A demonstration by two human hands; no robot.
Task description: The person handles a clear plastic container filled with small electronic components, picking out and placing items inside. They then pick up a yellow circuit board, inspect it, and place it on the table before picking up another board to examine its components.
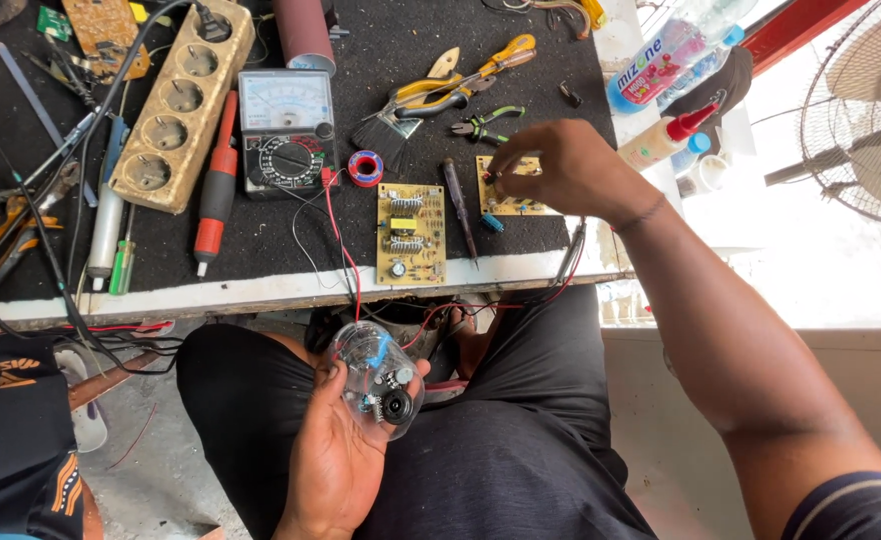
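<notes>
Crowded bench, narrow gaps between parts

Around the right hand, a screwdriver and green-handled cutters hem in its circuit board; bare mat lies open below the multimeter, crossed by a red wire.

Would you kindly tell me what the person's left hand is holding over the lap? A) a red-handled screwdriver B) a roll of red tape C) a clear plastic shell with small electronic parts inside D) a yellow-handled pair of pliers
C: the left hand cradles the clear plastic shell with small electronic parts inside, palm up above the dark trousers, while the pliers, screwdriver and tape lie on the bench.
</notes>
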